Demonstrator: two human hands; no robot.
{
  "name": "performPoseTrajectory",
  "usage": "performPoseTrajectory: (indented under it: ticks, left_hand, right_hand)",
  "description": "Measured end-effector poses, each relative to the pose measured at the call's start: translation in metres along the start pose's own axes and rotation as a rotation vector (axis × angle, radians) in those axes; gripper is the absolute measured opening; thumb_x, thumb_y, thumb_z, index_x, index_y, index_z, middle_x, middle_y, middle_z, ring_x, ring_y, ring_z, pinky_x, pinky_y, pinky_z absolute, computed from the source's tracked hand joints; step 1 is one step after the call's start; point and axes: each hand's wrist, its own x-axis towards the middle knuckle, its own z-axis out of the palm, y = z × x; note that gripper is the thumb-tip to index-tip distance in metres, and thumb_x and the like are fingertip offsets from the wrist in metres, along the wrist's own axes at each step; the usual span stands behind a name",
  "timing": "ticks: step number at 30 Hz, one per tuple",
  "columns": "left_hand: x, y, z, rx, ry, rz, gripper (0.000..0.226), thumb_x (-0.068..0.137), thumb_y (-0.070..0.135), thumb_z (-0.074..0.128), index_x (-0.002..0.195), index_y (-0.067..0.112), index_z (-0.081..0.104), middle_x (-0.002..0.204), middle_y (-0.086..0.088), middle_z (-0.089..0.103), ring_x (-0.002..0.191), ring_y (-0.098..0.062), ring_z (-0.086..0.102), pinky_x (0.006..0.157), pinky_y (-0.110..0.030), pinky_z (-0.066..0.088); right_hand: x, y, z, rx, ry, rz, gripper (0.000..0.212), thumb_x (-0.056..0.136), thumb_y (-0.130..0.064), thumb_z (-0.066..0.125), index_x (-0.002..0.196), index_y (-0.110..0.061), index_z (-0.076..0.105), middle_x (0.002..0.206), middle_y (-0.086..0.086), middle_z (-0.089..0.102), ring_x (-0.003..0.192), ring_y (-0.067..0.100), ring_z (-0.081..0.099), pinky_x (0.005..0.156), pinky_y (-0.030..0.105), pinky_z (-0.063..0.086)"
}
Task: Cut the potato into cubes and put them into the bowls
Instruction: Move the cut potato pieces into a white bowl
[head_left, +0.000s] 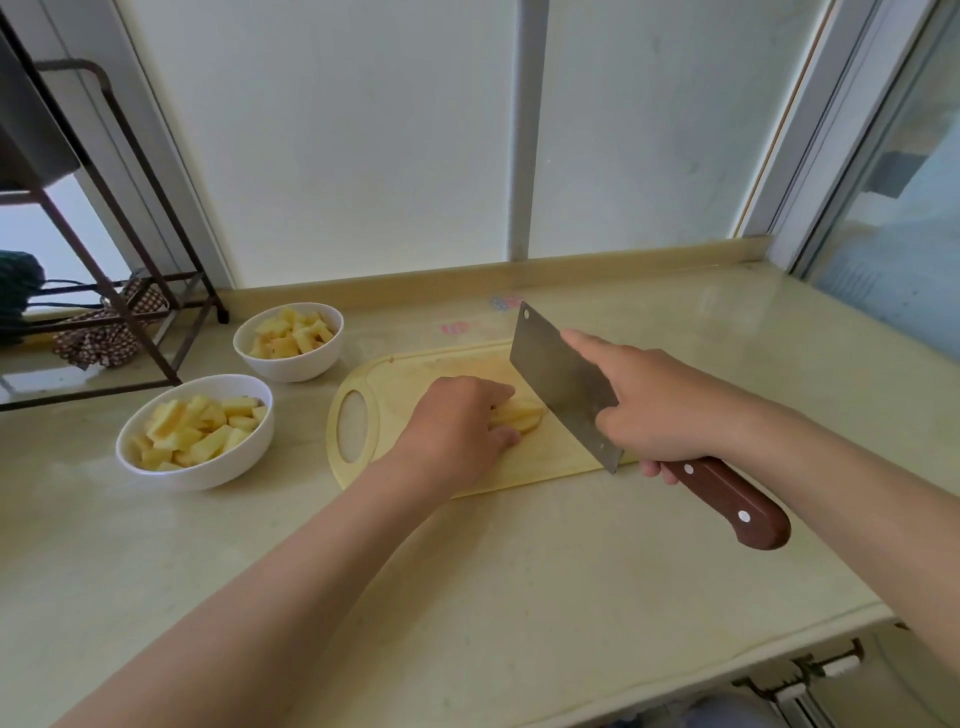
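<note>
A pale wooden cutting board (410, 364) lies on the counter. On it sits a peeled, sliced piece of potato (522, 415), partly hidden under my left hand (454, 421), which presses down on it with curled fingers. My right hand (654, 410) grips a cleaver (561, 384) by its brown riveted handle, index finger stretched along the blade. The blade stands just right of the potato, edge down on the board. Two white bowls hold yellow potato pieces: a near bowl (208, 475) at the left and a far bowl (306, 366) behind it.
A dark metal rack (130, 218) stands at the far left with a checked cloth (104, 338) at its foot. A frosted window (363, 130) backs the beige counter (519, 571). The counter's front edge runs at the lower right.
</note>
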Motion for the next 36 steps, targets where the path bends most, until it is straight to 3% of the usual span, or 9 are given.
performPoseTrajectory:
  ticks: [3, 7, 12, 15, 18, 22, 27, 33, 36]
  left_hand:
    - [0.001, 0.0, 0.001, 0.072, 0.002, 0.064, 0.052, 0.089, 0.035, 0.067, 0.138, 0.027, 0.053, 0.121, 0.001, 0.062, 0.115, -0.021, 0.053, 0.096, -0.029, 0.042]
    - [0.001, -0.011, -0.005, -0.024, 0.013, 0.19, 0.041, 0.083, 0.037, 0.069, 0.123, 0.029, 0.061, 0.106, 0.009, 0.055, 0.095, -0.012, 0.054, 0.085, -0.028, 0.046]
    - [-0.002, -0.027, 0.001, -0.049, 0.14, 0.354, 0.023, 0.081, 0.022, 0.073, 0.104, 0.018, 0.073, 0.09, 0.005, 0.065, 0.076, -0.012, 0.059, 0.073, -0.032, 0.053]
    - [-0.003, -0.032, 0.004, -0.093, 0.186, 0.374, 0.024, 0.08, 0.019, 0.076, 0.104, 0.014, 0.074, 0.088, 0.001, 0.067, 0.074, -0.013, 0.061, 0.072, -0.033, 0.054]
    - [-0.003, -0.033, 0.007, -0.13, 0.21, 0.383, 0.024, 0.08, 0.016, 0.077, 0.104, 0.012, 0.075, 0.09, 0.0, 0.068, 0.073, -0.01, 0.056, 0.071, -0.027, 0.052]
    - [-0.002, -0.033, 0.01, -0.173, 0.228, 0.391, 0.024, 0.081, 0.016, 0.078, 0.104, 0.01, 0.076, 0.094, -0.001, 0.07, 0.073, -0.006, 0.053, 0.071, -0.023, 0.05]
    - [-0.001, -0.034, 0.012, -0.194, 0.239, 0.409, 0.024, 0.082, 0.015, 0.077, 0.105, 0.007, 0.076, 0.095, -0.004, 0.07, 0.072, -0.008, 0.055, 0.071, -0.03, 0.054]
    - [0.0, -0.034, 0.012, -0.2, 0.242, 0.425, 0.027, 0.079, 0.013, 0.079, 0.105, 0.006, 0.076, 0.092, -0.006, 0.071, 0.069, -0.014, 0.059, 0.068, -0.031, 0.055]
    - [-0.005, -0.035, 0.009, -0.185, 0.231, 0.428, 0.029, 0.078, 0.012, 0.079, 0.106, 0.006, 0.075, 0.092, -0.006, 0.07, 0.068, -0.016, 0.062, 0.068, -0.031, 0.055]
  right_hand:
    - [0.0, 0.002, 0.0, 0.022, 0.016, 0.002, 0.095, 0.091, -0.002, 0.043, 0.159, -0.057, 0.005, 0.104, 0.008, 0.058, 0.05, 0.024, 0.069, 0.045, 0.033, 0.057]
    - [-0.007, 0.004, 0.0, 0.062, 0.068, -0.013, 0.095, 0.091, -0.003, 0.043, 0.16, -0.056, 0.006, 0.098, 0.005, 0.059, 0.043, 0.017, 0.065, 0.045, 0.033, 0.056]
    - [-0.023, 0.0, 0.019, 0.153, 0.143, -0.03, 0.094, 0.092, -0.004, 0.043, 0.156, -0.062, 0.007, 0.1, 0.006, 0.066, 0.046, 0.022, 0.068, 0.045, 0.038, 0.059]
    - [-0.028, -0.001, 0.029, 0.186, 0.183, -0.033, 0.094, 0.092, -0.003, 0.042, 0.156, -0.063, 0.009, 0.077, 0.013, 0.067, 0.042, 0.02, 0.062, 0.042, 0.034, 0.055]
    - [-0.03, -0.003, 0.032, 0.187, 0.209, -0.039, 0.093, 0.093, -0.003, 0.042, 0.156, -0.063, 0.008, 0.074, 0.011, 0.064, 0.041, 0.02, 0.06, 0.04, 0.03, 0.051]
    - [-0.03, -0.006, 0.031, 0.117, 0.168, -0.028, 0.093, 0.093, -0.006, 0.042, 0.154, -0.066, 0.005, 0.083, 0.008, 0.066, 0.048, 0.027, 0.066, 0.041, 0.031, 0.053]
    - [-0.028, -0.015, 0.023, -0.041, 0.063, -0.003, 0.095, 0.092, -0.008, 0.041, 0.152, -0.066, -0.003, 0.083, 0.011, 0.066, 0.054, 0.034, 0.071, 0.04, 0.031, 0.053]
    - [0.012, -0.049, 0.015, -0.12, 0.007, 0.017, 0.099, 0.091, -0.001, 0.045, 0.161, -0.05, -0.004, 0.082, 0.014, 0.065, 0.037, 0.017, 0.062, 0.041, 0.031, 0.053]
    - [0.029, -0.058, 0.018, -0.08, 0.043, -0.004, 0.101, 0.089, 0.001, 0.044, 0.161, -0.049, -0.006, 0.086, 0.014, 0.069, 0.051, 0.023, 0.068, 0.047, 0.034, 0.06]
